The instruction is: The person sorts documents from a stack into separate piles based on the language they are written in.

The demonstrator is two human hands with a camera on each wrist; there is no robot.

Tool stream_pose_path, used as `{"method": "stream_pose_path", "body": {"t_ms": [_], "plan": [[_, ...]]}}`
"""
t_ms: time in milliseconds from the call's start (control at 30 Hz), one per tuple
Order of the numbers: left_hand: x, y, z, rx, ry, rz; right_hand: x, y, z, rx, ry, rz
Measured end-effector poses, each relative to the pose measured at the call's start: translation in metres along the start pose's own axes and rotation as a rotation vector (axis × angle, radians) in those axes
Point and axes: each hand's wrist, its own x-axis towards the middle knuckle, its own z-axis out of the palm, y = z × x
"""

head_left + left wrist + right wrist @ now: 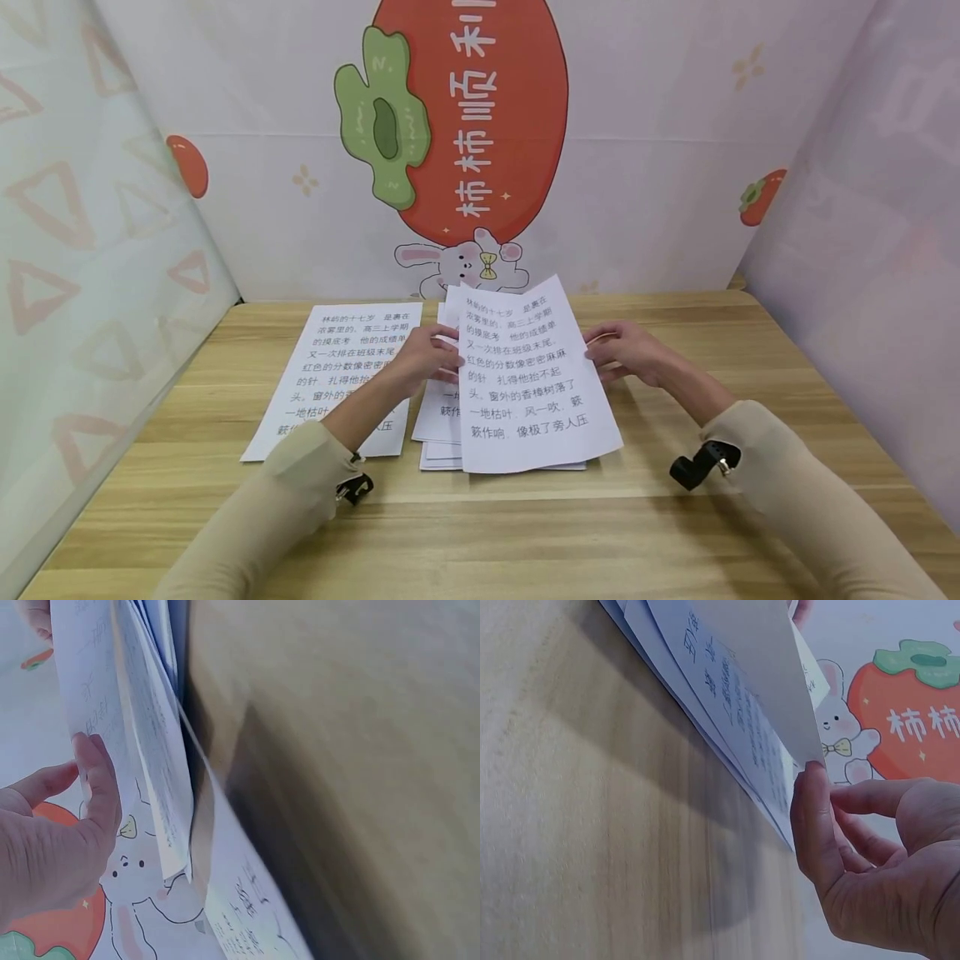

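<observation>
A printed sheet of paper (525, 375) is lifted above a stack of similar sheets (437, 417), one hand at each side edge. My left hand (431, 358) pinches its left edge between thumb and fingers, as the left wrist view also shows on the hand (67, 817). On the opposite edge my right hand (630, 354) pinches the paper; in the right wrist view the hand (877, 855) has thumb and fingertips at the sheet's edge. The raised sheet bends slightly and hides most of the stack. Another printed sheet (322, 375) lies flat at the left, partly behind my left forearm.
The wooden table (525, 542) carries all the papers. A white backdrop (645, 208) with a cartoon persimmon (517, 108) and rabbit stands behind the table's far edge, with fabric walls at both sides. Black straps (705, 465) hang at both wrists.
</observation>
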Motion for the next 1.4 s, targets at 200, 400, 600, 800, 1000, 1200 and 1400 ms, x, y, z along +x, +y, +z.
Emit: {"method": "stream_pose_path", "body": {"t_ms": [200,400,600,800,1000,1200,1400], "plan": [[0.001,0.005,0.006,0.002,-0.022,0.013,-0.003,0.001,-0.01,0.019,0.005,-0.005],[0.006,0.006,0.014,0.025,-0.029,0.007,-0.008,0.004,-0.021,0.024,0.01,-0.032],[0.011,0.01,0.026,0.002,-0.031,-0.002,-0.015,0.007,-0.034,0.01,0.042,-0.048],[0.018,0.014,0.038,-0.024,-0.045,-0.023,-0.019,0.012,-0.049,0.009,0.052,-0.058],[0.026,0.016,0.053,-0.028,-0.026,-0.028,-0.023,0.019,-0.064,0.002,0.067,-0.057],[0.029,0.017,0.066,-0.045,-0.047,-0.029,-0.026,0.021,-0.076,-0.023,0.085,-0.058],[0.033,0.017,0.076,-0.051,-0.074,-0.013,-0.03,0.025,-0.087,-0.003,0.079,-0.062]]}}
